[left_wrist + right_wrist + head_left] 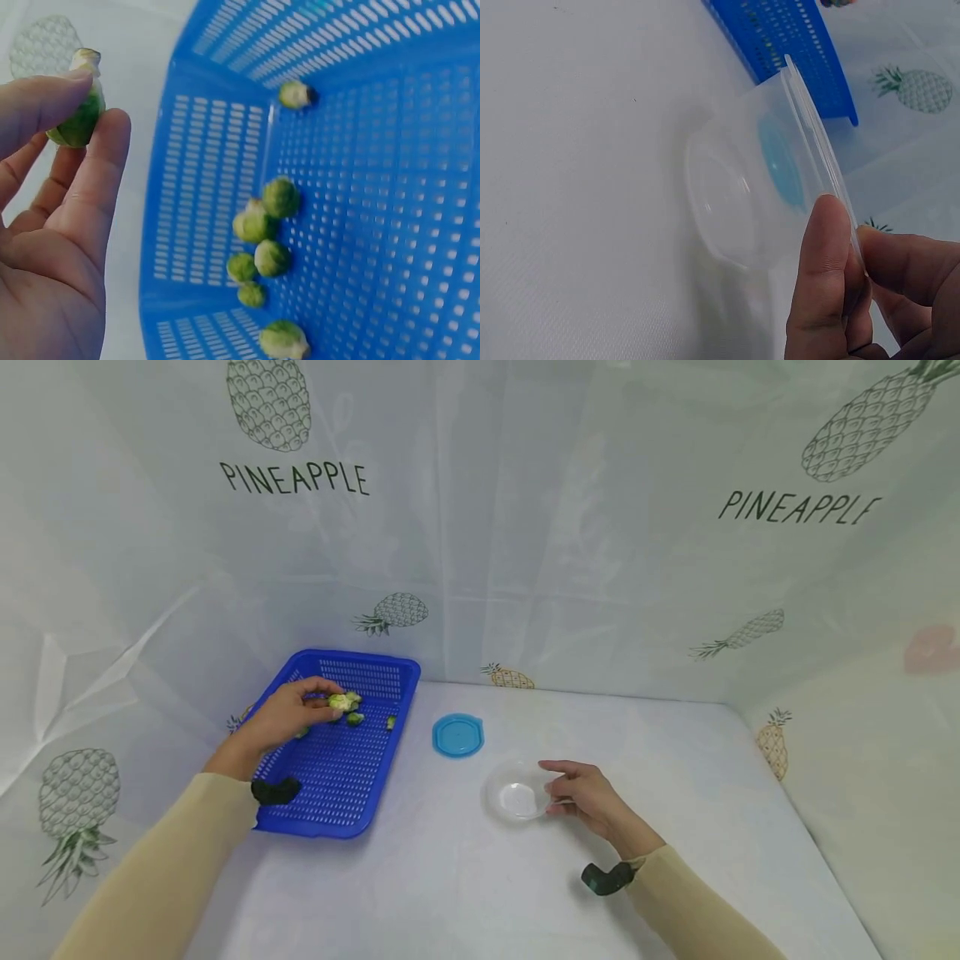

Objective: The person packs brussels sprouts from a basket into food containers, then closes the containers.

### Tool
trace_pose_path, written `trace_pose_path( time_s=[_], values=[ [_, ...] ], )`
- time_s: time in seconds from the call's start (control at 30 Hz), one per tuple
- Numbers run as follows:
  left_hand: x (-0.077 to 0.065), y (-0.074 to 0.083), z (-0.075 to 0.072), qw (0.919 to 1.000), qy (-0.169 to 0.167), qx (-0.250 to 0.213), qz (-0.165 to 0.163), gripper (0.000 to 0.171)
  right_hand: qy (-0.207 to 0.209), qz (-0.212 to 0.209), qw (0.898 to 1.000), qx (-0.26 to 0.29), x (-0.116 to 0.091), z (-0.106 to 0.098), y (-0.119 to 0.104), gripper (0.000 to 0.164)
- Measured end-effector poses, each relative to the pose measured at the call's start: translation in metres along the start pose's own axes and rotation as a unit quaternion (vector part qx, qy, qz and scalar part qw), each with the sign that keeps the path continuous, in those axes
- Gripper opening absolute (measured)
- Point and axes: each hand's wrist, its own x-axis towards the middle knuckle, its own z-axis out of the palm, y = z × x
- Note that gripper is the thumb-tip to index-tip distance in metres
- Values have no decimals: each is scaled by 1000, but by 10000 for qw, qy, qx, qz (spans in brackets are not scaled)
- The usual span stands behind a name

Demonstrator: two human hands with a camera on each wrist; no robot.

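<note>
My left hand point(279, 720) pinches a Brussels sprout point(78, 124) between thumb and fingers, above the left part of a blue basket point(333, 785). In the left wrist view the sprout's pale cut end points up. Several more sprouts point(272, 258) lie on the basket floor, most of them clustered along one side wall. On the table to the right, my right hand point(588, 797) grips the rim of a clear plastic bowl point(720, 202), thumb on one side and fingers on the other. The bowl holds nothing, and its open side faces up in the head view.
A round blue lid point(457, 736) lies flat on the white table point(465, 885), between the basket and the bowl. Pineapple-printed sheeting point(525, 527) rises behind the table and along both sides.
</note>
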Motion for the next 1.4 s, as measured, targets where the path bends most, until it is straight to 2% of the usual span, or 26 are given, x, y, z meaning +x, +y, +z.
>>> trace_pose_path(
  time_s=[0.17, 0.37, 0.53, 0.77, 1.07, 1.2, 1.4],
  values=[
    [-4, 10, 12, 9994, 91, -175, 280, 47, 1, 10, 10000, 28, 0, -1, 1, 55],
    [-10, 22, 29, 9993, 238, -196, 221, 49, 5, 0, 10000, 25, -1, 0, 2, 54],
    [-12, 33, 48, 9975, 231, -546, 382, 46, -12, 20, 10000, 26, 0, 0, 2, 54],
    [-9, 44, 78, 9933, 256, -983, 558, 38, -76, -6, 10000, 41, 0, 0, 1, 56],
    [-2, 54, 101, 9904, 299, -1227, 556, 33, 51, 36, 9999, 79, 3, 3, -2, 53],
    [-1, 56, 113, 9919, 382, -1107, 494, 36, 38, 53, 10000, 67, 3, 4, -3, 54],
    [-3, 65, 141, 9927, 625, -940, 416, 36, -22, 52, 9999, 84, 1, 4, -2, 55]
  ],
)
